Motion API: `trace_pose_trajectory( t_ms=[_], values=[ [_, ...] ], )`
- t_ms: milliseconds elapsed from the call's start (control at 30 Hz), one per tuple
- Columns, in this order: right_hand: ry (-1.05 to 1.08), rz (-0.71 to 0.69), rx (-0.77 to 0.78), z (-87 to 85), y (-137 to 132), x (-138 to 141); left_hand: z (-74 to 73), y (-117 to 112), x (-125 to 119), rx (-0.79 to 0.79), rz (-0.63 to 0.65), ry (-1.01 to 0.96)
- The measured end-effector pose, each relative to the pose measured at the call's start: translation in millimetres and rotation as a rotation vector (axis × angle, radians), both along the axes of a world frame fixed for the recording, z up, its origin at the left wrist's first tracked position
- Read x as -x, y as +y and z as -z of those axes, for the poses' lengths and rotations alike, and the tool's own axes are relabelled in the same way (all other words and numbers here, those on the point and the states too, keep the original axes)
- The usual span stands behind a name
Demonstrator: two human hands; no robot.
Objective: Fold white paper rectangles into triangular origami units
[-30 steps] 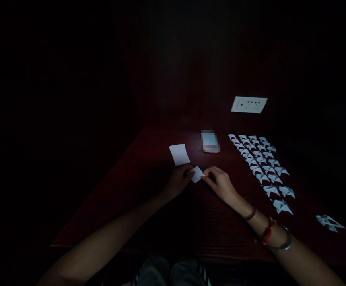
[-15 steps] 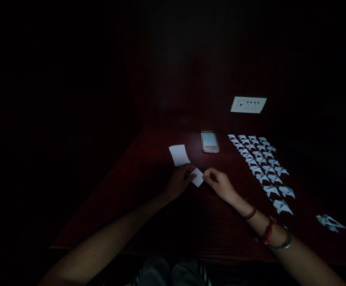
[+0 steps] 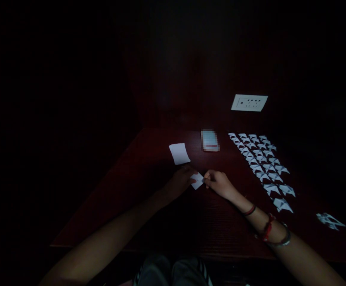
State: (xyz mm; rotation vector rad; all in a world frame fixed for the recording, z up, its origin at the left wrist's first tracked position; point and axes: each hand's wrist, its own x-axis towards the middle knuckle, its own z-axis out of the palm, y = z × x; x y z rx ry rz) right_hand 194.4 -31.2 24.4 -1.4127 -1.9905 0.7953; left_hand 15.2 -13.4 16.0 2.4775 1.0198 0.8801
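Note:
A small folded white paper (image 3: 197, 183) lies between my two hands over the dark red table, with a crease or fold line across it. My left hand (image 3: 182, 180) grips its left side, thumb on the near face. At its right corner, the fingertips of my right hand (image 3: 219, 183) are pinched together on the paper. Just beyond my left hand lies a stack of square white paper sheets (image 3: 179, 153). Part of the folded paper is covered by my fingers.
Rows of folded white paper figures (image 3: 261, 158) cover the right of the table (image 3: 125, 190). Another loose white folded piece (image 3: 330, 221) sits nearer the right edge. A blurred phone-like object (image 3: 210, 140) lies at the back. A white socket plate (image 3: 249, 103) is on the wall.
My right fingers have moved slightly at the paper's right corner, and a fold line now shows across the paper. The view has shifted a little.

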Motion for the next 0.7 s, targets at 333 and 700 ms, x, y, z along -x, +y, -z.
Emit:
trace_pose_trajectory(
  t_ms=[333,700],
  values=[
    [-0.310,0.017,0.010,0.9,4,1,-1.8,-6,-1,-0.063,-0.044,0.302],
    [-0.409,-0.060,0.104,-11.7,7,-4,-4.0,-13,-1,-0.182,0.031,0.517]
  ],
)
